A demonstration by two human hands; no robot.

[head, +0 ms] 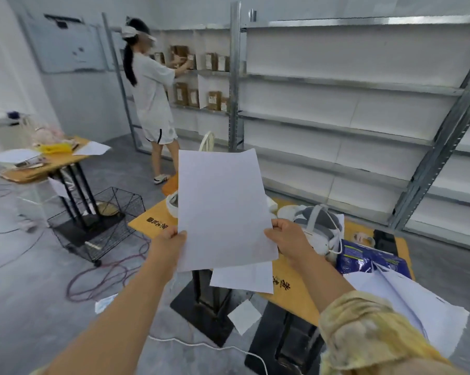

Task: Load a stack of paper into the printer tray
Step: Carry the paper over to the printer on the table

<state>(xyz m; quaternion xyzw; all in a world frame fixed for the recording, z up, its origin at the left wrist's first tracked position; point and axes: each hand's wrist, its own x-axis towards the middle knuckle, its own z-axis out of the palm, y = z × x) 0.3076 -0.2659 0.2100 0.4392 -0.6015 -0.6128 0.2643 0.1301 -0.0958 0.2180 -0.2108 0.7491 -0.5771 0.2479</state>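
Observation:
I hold a white stack of paper (221, 207) upright in front of me, above the near edge of a wooden table (296, 293). My left hand (170, 246) grips its lower left edge, thumb on the front. My right hand (289, 240) grips the lower right edge. Another loose sheet (244, 277) lies on the table just below the stack. More white sheets (407, 304) lie at the table's right end. No printer or tray is in view.
White headsets (317, 226) and a blue packet (369, 257) sit on the table. A wire basket (98, 220) and cables (101, 277) are on the floor at left, near a second table (63, 155). A person (152, 96) stands at the metal shelves (336, 85).

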